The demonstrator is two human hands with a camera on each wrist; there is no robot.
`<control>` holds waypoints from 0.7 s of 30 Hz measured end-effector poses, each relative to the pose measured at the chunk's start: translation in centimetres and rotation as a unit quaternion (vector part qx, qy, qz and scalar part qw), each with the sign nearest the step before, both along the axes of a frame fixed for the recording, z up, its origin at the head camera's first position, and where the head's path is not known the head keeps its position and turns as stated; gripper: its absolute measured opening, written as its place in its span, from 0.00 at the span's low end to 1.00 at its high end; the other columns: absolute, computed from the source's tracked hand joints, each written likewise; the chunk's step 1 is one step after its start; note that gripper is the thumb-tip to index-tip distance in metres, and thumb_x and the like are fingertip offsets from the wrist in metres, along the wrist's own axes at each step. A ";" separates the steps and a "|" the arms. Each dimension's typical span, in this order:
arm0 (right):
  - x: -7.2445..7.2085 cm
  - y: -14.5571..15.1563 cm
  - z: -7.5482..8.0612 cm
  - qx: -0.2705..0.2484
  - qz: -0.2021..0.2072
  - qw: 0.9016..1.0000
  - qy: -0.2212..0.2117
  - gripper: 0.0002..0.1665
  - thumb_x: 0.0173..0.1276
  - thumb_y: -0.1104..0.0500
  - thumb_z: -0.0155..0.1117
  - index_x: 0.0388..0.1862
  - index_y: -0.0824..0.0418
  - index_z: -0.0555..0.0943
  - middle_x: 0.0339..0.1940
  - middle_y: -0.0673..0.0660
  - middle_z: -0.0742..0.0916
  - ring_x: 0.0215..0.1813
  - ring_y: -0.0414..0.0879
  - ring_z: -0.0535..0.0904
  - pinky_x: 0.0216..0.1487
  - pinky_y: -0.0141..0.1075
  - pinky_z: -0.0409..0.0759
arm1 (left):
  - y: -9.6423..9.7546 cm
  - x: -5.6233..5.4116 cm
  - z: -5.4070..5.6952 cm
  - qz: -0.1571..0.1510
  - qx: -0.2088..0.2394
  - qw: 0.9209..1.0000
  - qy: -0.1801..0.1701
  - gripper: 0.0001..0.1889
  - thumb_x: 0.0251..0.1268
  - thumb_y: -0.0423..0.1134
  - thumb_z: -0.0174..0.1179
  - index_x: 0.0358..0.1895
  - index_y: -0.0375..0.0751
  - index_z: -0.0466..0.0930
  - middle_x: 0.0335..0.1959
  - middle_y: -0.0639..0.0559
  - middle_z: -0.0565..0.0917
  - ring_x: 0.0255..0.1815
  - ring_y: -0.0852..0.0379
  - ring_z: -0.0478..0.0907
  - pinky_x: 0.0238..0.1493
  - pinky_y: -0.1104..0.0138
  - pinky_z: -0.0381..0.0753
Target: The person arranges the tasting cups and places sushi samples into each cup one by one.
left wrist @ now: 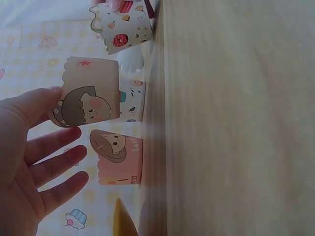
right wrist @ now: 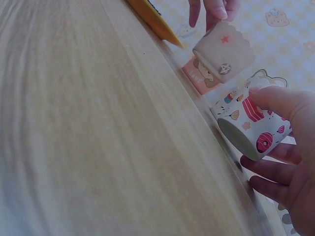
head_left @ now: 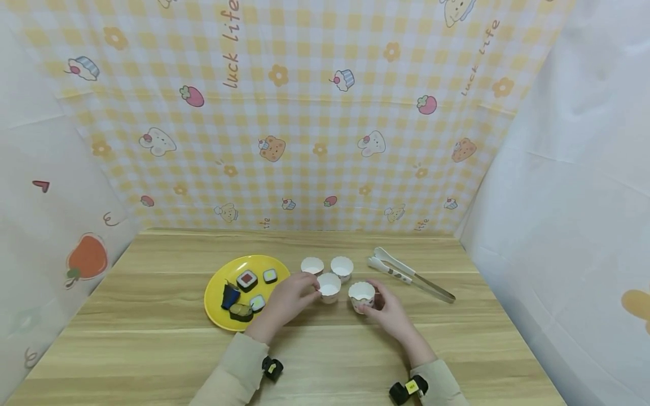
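Observation:
My left hand (head_left: 291,299) pinches the rim of a beige paper baking cup (left wrist: 93,78) printed with a girl's face. That cup is lifted a little above the table in the wrist views. To its right, my right hand (head_left: 393,316) grips a white baking cup (right wrist: 246,123) with cake and doughnut prints, thumb on the near side and fingers behind. Its base is tilted toward the camera in the right wrist view. Just behind stand two more baking cups: a pink one (left wrist: 123,162) at the left and a white patterned one (head_left: 342,267) at the right.
Left of the cups, a yellow plate (head_left: 215,282) holds several toy sushi pieces (head_left: 247,280), partly behind my left hand. White-handled tongs (head_left: 413,273) lie on the wooden table (head_left: 325,349) at the right. A checked cloth (head_left: 304,186) hangs behind the table.

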State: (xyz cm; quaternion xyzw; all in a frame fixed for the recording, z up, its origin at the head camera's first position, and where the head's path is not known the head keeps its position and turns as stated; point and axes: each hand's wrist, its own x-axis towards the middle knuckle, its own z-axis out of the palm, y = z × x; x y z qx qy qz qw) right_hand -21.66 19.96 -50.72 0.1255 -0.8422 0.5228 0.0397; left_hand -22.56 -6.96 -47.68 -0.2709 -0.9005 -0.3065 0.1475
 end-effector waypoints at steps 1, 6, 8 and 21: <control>-0.2 0.2 -0.4 0.000 0.000 1.000 0.000 0.38 0.55 0.68 0.73 0.65 0.67 0.70 0.48 0.59 0.82 0.45 0.49 0.81 0.47 0.40 0.77 | -0.1 0.0 0.0 0.001 0.000 1.000 -0.004 0.04 0.61 0.42 0.66 0.33 0.53 0.80 0.45 0.57 0.82 0.47 0.58 0.78 0.47 0.63 0.78; -0.5 0.5 -0.9 -0.004 0.010 1.000 0.009 0.39 0.55 0.64 0.75 0.65 0.67 0.70 0.48 0.59 0.82 0.43 0.47 0.81 0.46 0.37 0.78 | -0.4 0.2 -0.2 0.005 0.004 1.000 -0.014 0.04 0.60 0.42 0.67 0.32 0.53 0.80 0.42 0.57 0.83 0.45 0.58 0.77 0.46 0.62 0.78; -0.5 0.5 -0.9 -0.003 0.013 1.000 0.011 0.39 0.55 0.63 0.75 0.65 0.67 0.70 0.47 0.58 0.82 0.43 0.47 0.80 0.45 0.37 0.78 | -0.5 0.2 -0.2 0.006 0.003 1.000 -0.015 0.04 0.60 0.42 0.67 0.32 0.53 0.80 0.42 0.56 0.83 0.45 0.58 0.77 0.46 0.62 0.78; -0.4 0.4 -0.8 -0.002 0.009 1.000 -0.001 0.39 0.56 0.65 0.74 0.65 0.66 0.70 0.48 0.58 0.81 0.44 0.47 0.80 0.46 0.35 0.77 | -1.3 0.6 -0.4 0.010 -0.007 1.000 -0.025 0.05 0.58 0.41 0.68 0.31 0.52 0.80 0.44 0.54 0.82 0.50 0.54 0.77 0.49 0.60 0.78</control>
